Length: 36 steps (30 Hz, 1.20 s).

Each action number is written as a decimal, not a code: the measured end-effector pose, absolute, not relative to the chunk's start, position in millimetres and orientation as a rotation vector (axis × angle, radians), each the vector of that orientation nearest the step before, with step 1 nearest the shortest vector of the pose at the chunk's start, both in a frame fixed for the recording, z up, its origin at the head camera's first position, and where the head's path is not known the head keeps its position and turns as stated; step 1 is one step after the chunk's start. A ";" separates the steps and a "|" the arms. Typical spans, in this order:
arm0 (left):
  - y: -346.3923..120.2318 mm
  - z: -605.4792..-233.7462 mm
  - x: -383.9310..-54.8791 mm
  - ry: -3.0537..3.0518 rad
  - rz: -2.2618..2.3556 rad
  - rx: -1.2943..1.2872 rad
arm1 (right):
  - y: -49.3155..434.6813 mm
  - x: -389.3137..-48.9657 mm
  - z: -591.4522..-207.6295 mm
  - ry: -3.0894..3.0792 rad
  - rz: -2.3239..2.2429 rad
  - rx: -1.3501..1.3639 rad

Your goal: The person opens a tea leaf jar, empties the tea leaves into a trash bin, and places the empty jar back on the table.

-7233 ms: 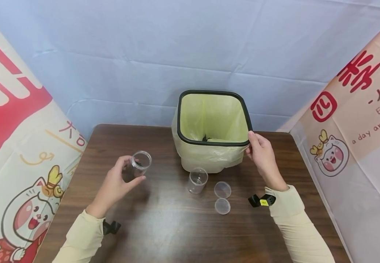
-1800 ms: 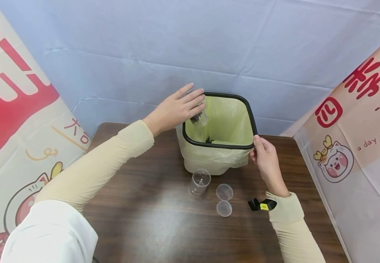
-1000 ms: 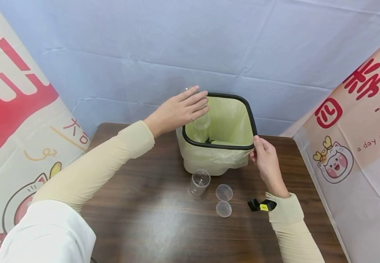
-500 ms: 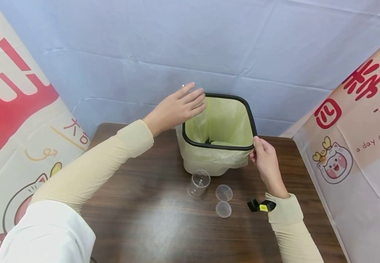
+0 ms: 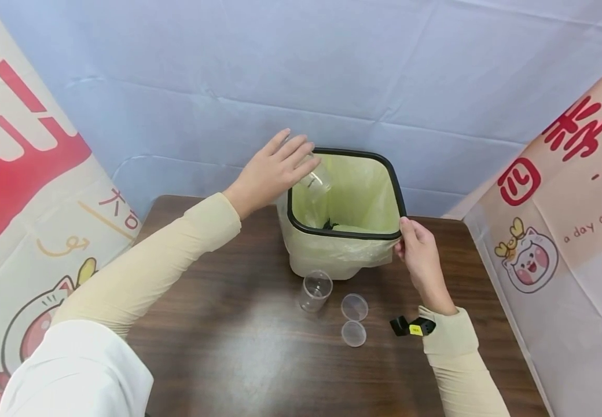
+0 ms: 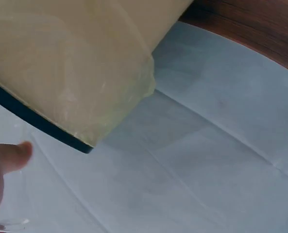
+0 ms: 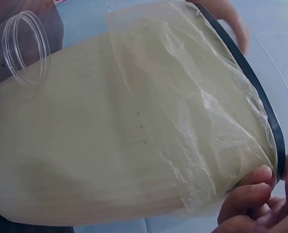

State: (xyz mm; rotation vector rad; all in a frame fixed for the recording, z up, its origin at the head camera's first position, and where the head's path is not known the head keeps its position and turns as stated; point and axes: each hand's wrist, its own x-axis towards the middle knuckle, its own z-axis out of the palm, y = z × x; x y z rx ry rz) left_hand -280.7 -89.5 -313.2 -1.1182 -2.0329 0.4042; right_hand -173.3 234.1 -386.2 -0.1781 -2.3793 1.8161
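Note:
My left hand (image 5: 275,171) grips a clear jar (image 5: 319,182), tipped mouth-down over the left side of the trash bin (image 5: 322,263). A small trace of dark bits clings inside the jar. In the left wrist view only the thumb (image 6: 12,156) and a faint jar edge show beside the bin's dark rim. With thumb and fingers, my right hand (image 5: 419,252) pinches the black rim (image 5: 353,235) at its near right corner. The right wrist view shows those fingers over the pale liner bag (image 7: 207,111). Dark material (image 5: 329,225) lies inside the bin.
A second clear jar (image 5: 315,291) without a lid stands upright on the wooden table (image 5: 217,347), in front of the bin. To its right lie two round translucent lids (image 5: 355,307). A pale blue cloth (image 5: 202,69) hangs behind, with printed cloths on both sides.
Earlier my left hand held the jar upright over the table's left; then it moved over the bin and tipped it. Most dark bits have left the jar. My right hand keeps its place.

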 end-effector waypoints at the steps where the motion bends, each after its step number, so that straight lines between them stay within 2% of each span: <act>1: -88.6 -312.9 -280.6 -2.012 0.359 -1.110 | 234.1 -173.4 -386.3 -2.377 1.820 -0.180; 5: -83.8 -311.8 -280.4 -1.885 0.262 -1.136 | 233.7 -173.6 -386.9 -2.361 1.830 -0.186; 15: -85.8 -318.6 -282.1 -2.050 0.621 -1.240 | 228.6 -175.2 -389.4 -2.354 1.831 -0.174; 25: -92.7 -322.9 -286.1 -2.053 0.550 -1.175 | 231.0 -176.2 -387.6 -2.355 1.829 -0.187; 30: -93.6 -322.2 -286.1 -2.110 0.447 -1.133 | 230.3 -176.2 -386.7 -2.365 1.819 -0.185; 36: -93.3 -326.5 -283.2 -2.261 -0.006 -0.991 | 229.5 -175.6 -386.3 -2.389 1.810 -0.198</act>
